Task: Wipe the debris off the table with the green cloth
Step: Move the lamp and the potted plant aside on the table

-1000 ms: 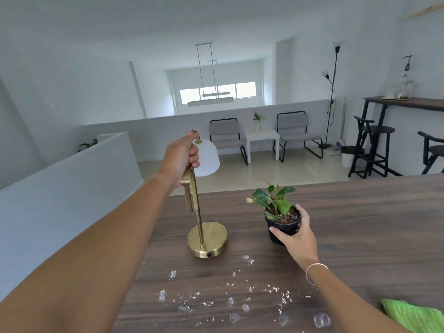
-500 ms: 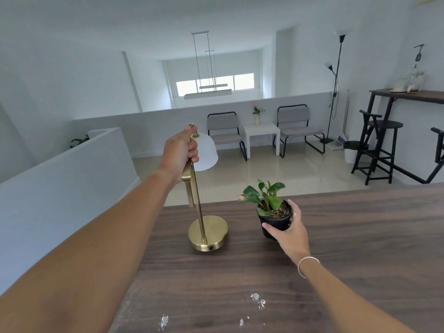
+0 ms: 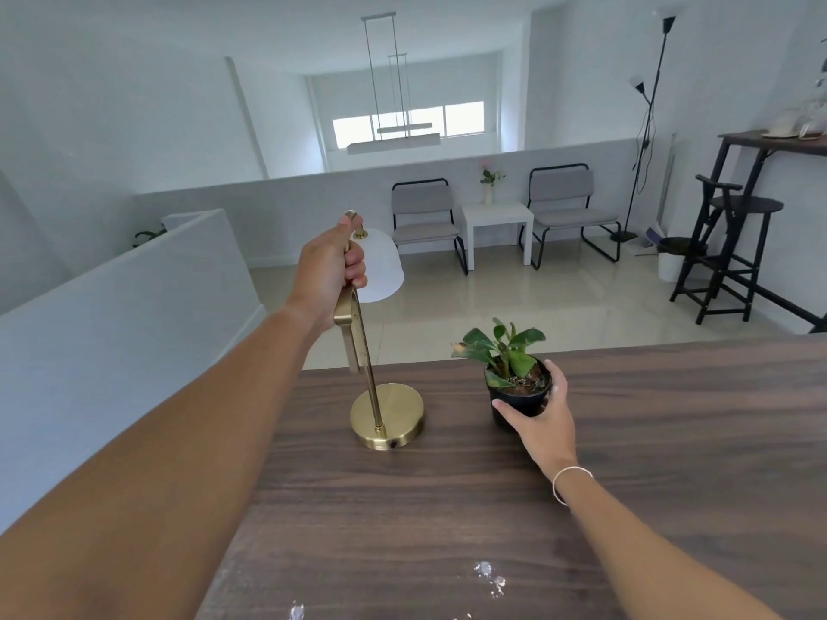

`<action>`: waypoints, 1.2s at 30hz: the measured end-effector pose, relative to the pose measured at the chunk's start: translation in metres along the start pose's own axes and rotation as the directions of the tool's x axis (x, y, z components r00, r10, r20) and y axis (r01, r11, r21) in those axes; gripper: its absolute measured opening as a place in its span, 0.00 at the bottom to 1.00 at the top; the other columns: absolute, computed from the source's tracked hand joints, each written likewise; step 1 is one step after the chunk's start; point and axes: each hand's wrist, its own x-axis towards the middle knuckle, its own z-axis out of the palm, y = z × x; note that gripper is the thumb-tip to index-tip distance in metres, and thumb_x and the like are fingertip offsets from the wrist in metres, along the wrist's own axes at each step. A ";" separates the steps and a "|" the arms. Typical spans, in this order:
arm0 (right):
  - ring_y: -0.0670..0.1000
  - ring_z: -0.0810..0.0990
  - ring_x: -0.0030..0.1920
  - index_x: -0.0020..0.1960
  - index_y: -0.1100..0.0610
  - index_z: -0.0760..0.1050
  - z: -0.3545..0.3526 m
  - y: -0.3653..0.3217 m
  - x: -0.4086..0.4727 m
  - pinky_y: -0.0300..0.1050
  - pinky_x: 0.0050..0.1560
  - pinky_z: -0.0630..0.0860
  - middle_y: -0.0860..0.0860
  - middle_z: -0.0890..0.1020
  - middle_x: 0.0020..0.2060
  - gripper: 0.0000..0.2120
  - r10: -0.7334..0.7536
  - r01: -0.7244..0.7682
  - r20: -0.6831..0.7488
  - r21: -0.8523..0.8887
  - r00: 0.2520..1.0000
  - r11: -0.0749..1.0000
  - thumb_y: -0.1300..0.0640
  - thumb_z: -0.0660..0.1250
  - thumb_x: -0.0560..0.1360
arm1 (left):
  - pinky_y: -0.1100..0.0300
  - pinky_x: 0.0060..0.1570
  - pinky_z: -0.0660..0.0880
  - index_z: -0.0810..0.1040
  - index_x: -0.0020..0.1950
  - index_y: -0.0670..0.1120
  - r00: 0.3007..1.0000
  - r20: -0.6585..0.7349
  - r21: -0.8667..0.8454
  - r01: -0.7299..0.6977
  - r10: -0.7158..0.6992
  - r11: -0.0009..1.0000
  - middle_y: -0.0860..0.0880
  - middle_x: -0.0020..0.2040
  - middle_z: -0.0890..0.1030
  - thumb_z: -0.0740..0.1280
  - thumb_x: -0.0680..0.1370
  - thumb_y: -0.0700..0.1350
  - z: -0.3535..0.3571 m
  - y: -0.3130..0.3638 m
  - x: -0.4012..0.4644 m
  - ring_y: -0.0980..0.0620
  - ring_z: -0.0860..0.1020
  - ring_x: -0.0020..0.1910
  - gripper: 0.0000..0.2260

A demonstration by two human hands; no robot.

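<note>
My left hand (image 3: 329, 275) grips the upper stem of a brass table lamp (image 3: 387, 416) with a white shade; its round base rests near the far edge of the dark wooden table (image 3: 671, 418). My right hand (image 3: 543, 422) wraps around a small black plant pot (image 3: 519, 393) with green leaves, standing on the table to the right of the lamp. A few white bits of debris (image 3: 490, 577) lie on the table near the bottom of the view. The green cloth is out of view.
The table's far edge runs just behind the lamp and the pot, with a drop to a lower floor beyond. A low white wall (image 3: 112, 328) stands along the left. Chairs, a white side table and a dark bar table stand far off.
The lamp and the pot have moved away from me toward the far edge of the table. The view has tilted up, so most of the debris and the green cloth have left the frame.
</note>
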 end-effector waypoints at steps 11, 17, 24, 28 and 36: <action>0.50 0.64 0.72 0.74 0.44 0.48 -0.020 -0.016 -0.016 0.50 0.72 0.62 0.48 0.66 0.72 0.50 0.010 -0.009 0.066 -0.014 0.998 1.000 0.55 0.78 0.64 | 0.58 0.43 0.75 0.75 0.53 0.45 0.999 -0.046 0.175 0.010 -0.002 0.985 0.46 0.44 0.80 0.55 0.79 0.54 -0.006 0.013 -0.019 0.49 0.77 0.41 0.15; 0.50 0.64 0.72 0.74 0.44 0.50 -0.048 -0.032 -0.050 0.50 0.69 0.64 0.47 0.65 0.72 0.47 -0.023 0.028 0.070 -0.079 0.997 0.996 0.49 0.76 0.65 | 0.54 0.58 0.70 0.67 0.69 0.44 0.993 -0.116 0.309 0.004 0.034 0.951 0.47 0.57 0.75 0.55 0.79 0.53 -0.026 0.024 -0.060 0.47 0.74 0.55 0.21; 0.48 0.63 0.72 0.73 0.45 0.56 -0.085 -0.027 -0.104 0.48 0.69 0.63 0.46 0.65 0.73 0.39 -0.023 0.039 0.112 -0.146 0.993 0.988 0.47 0.72 0.69 | 0.52 0.59 0.70 0.74 0.59 0.46 0.992 -0.126 0.508 0.046 0.021 0.860 0.46 0.56 0.77 0.56 0.79 0.53 -0.046 -0.008 -0.142 0.48 0.74 0.54 0.15; 0.48 0.65 0.71 0.72 0.48 0.61 -0.105 -0.022 -0.135 0.45 0.68 0.63 0.47 0.67 0.71 0.33 -0.047 0.087 0.158 -0.259 0.986 0.962 0.46 0.69 0.71 | 0.53 0.62 0.68 0.78 0.55 0.48 0.996 -0.075 0.655 0.015 0.046 0.755 0.49 0.54 0.77 0.57 0.79 0.52 -0.058 -0.039 -0.205 0.49 0.74 0.57 0.13; 0.50 0.68 0.69 0.71 0.50 0.63 -0.145 -0.020 -0.215 0.46 0.64 0.66 0.49 0.68 0.70 0.29 -0.077 0.169 0.191 -0.529 0.979 0.832 0.46 0.66 0.73 | 0.62 0.60 0.65 0.77 0.61 0.42 0.997 0.071 0.856 -0.082 0.041 0.510 0.44 0.59 0.79 0.61 0.78 0.44 -0.085 -0.086 -0.327 0.47 0.75 0.61 0.13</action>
